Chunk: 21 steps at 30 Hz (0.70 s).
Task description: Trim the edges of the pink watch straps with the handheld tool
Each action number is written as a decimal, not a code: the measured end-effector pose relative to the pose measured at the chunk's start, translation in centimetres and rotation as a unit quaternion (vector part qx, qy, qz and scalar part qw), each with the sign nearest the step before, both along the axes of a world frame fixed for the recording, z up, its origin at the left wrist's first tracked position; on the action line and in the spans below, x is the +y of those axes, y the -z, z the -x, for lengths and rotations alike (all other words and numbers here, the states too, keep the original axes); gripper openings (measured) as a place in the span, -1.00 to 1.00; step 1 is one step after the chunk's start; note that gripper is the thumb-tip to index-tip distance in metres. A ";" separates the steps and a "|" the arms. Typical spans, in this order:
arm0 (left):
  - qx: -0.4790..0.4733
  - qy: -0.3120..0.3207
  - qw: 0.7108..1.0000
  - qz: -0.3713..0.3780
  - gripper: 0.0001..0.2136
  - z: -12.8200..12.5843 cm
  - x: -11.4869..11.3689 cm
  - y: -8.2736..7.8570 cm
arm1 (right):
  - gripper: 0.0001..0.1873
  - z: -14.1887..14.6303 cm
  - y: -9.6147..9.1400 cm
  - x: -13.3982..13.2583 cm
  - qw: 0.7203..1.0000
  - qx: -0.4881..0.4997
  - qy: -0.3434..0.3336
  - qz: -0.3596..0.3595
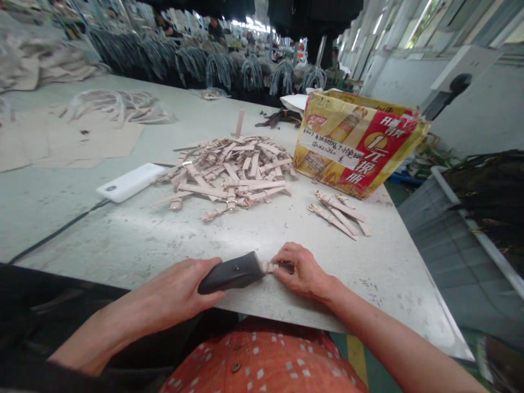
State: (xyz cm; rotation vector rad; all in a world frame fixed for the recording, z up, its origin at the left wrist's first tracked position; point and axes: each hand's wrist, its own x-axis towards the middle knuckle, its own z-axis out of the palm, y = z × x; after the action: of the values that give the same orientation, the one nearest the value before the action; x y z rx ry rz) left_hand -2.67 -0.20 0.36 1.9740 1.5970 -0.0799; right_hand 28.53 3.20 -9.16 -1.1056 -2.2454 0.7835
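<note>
My left hand (190,284) is wrapped round a dark grey, wedge-shaped handheld tool (233,271); its exact kind I cannot make out. The wide end of the tool meets or nearly meets a small beige buckle strap (269,267). My right hand (301,270) pinches that strap between thumb and fingers, close to the table's front edge, and hides most of it. Beyond both hands lies a heap of beige buckle straps (241,169) with gold-coloured buckles. A few more straps (339,214) form a small separate group on the right.
A yellow and red cardboard box (339,142) stands behind the small group. At left, a white power bank (131,183) with a black cable (57,237) lies beside the heap. Beige fabric pieces (73,136) cover the far left. A grey bin (470,245) stands right of the table.
</note>
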 end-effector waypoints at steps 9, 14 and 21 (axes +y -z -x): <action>-0.024 0.004 1.000 0.006 -0.77 -0.9 0.6 0.1 | -0.76 -0.2 -0.1 0.0 1.000 0.006 -0.004 0.017; -0.020 -0.014 1.000 -0.005 -0.71 0.1 0.1 -0.1 | -0.74 -0.2 -0.1 0.0 1.000 0.004 0.003 0.023; -0.024 -0.002 1.000 0.002 -0.71 -0.3 0.3 0.0 | -0.77 -0.1 -0.4 0.0 0.999 0.010 -0.002 0.038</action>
State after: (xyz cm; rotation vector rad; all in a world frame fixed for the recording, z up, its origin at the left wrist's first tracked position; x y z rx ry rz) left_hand -2.37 0.07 0.37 1.9550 1.5699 -0.0330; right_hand 28.59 3.24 -8.77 -1.1220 -2.2184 0.8841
